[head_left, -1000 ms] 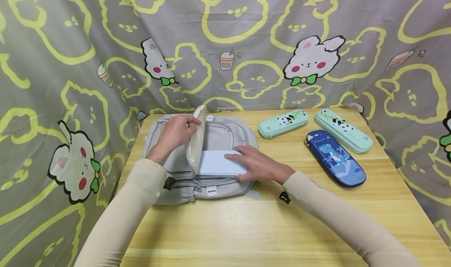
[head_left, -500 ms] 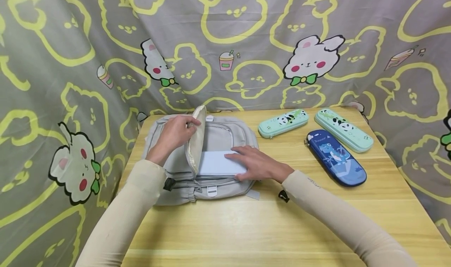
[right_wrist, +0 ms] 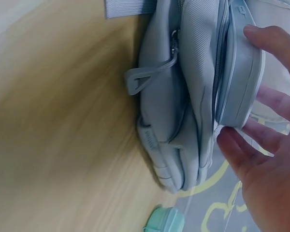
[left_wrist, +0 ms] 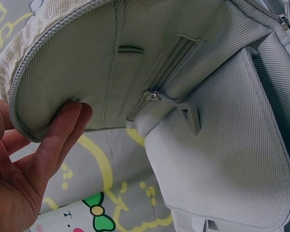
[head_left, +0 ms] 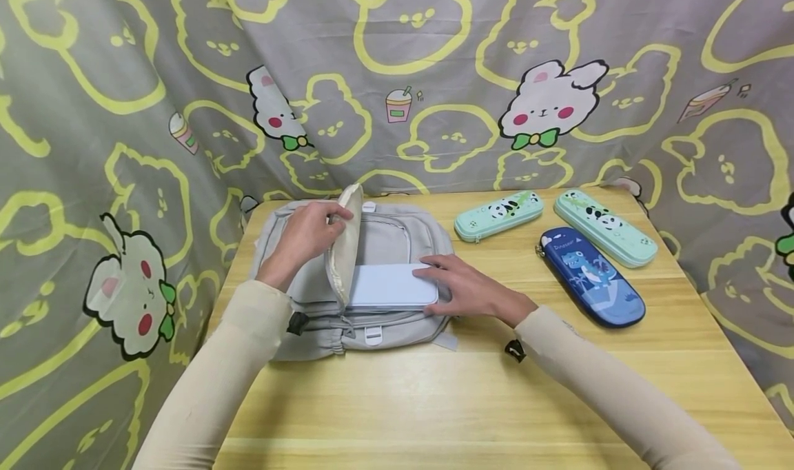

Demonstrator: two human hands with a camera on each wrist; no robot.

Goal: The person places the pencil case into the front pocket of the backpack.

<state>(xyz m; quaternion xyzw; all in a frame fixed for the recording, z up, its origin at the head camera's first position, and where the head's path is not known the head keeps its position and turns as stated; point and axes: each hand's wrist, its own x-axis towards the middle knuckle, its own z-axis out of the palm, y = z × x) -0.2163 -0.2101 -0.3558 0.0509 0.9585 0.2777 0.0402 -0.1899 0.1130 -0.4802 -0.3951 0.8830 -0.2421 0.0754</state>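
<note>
A grey backpack point(head_left: 304, 270) lies on the table with its front pocket unzipped. My left hand point(head_left: 308, 232) pinches the edge of the raised pocket flap point(head_left: 345, 246), thumb on one side and fingers on the lining. In the left wrist view the flap's lining point(left_wrist: 82, 63) shows a small zip. A light blue flat case point(head_left: 387, 287) with rounded corners lies in the pocket opening, its left end behind the flap. My right hand point(head_left: 471, 287) holds the case's right end, thumb at the near edge and fingers at the far corner.
To the right on the wooden table point(head_left: 471, 401) lie two mint panda pencil cases point(head_left: 499, 216) and a dark blue dinosaur pencil case point(head_left: 592, 277). A patterned curtain point(head_left: 434, 77) hangs behind and at the sides. Grey zip pulls point(right_wrist: 152, 72) dangle from the backpack.
My right hand has shifted slightly right along the light blue case, so more of its right end shows. The left hand and the flap have stayed in place.
</note>
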